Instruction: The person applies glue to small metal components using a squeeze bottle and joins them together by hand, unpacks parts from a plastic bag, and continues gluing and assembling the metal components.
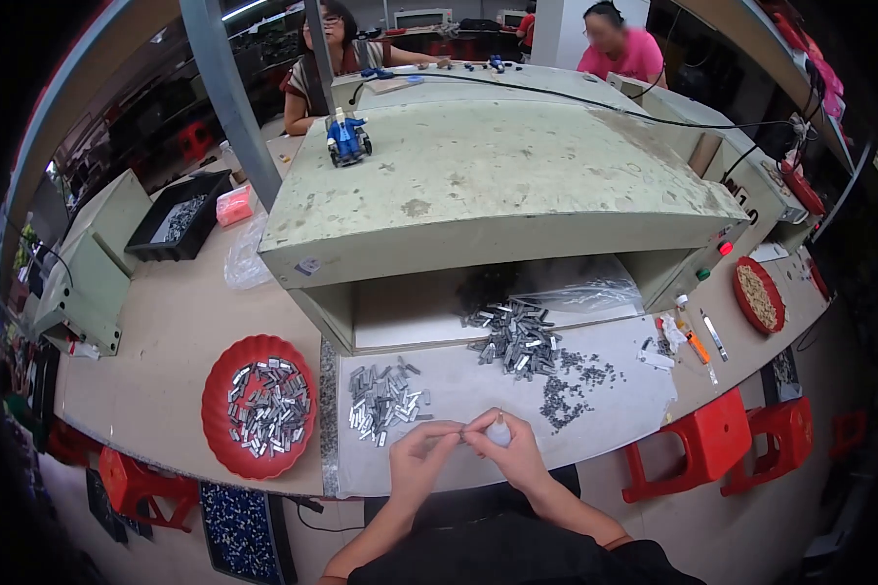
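Note:
My left hand [421, 456] is closed in a pinch at the near edge of the table. Between its fingertips and those of my right hand [513, 454] sits a small dark grey piece, mostly hidden by the fingers. A small white squeeze bottle [498, 430] with a narrow tip is tucked in my right hand, tip up. Left of my hands lies a loose pile of silver-grey metal-looking parts [382, 400]. Beyond them is a larger heap of similar grey parts [517, 338], and right of that many tiny dark pieces [568, 395] are scattered on the pale work sheet [622, 414].
A pale green metal hood [498, 156] stands over the far side. A red bowl [213, 419] of metal parts is at left, a red basket [777, 283] at far right. Near it lies an orange cutter [698, 347]. Red stools [693, 444] stand below. Two people [626, 51] sit beyond.

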A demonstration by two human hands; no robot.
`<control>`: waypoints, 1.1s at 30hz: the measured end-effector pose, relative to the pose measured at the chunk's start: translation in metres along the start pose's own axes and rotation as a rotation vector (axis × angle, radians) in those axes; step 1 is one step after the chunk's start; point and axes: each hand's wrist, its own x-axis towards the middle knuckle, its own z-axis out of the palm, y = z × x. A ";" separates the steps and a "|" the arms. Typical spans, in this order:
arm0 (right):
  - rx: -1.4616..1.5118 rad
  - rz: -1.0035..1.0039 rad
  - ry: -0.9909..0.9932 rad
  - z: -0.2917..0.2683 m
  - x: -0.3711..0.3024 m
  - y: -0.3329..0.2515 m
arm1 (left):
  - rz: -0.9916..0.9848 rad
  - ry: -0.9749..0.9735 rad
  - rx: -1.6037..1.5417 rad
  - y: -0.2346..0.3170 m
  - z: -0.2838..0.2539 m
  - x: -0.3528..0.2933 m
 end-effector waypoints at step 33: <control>0.217 -0.022 0.058 -0.006 -0.002 -0.004 | 0.101 -0.071 0.088 0.005 0.014 0.010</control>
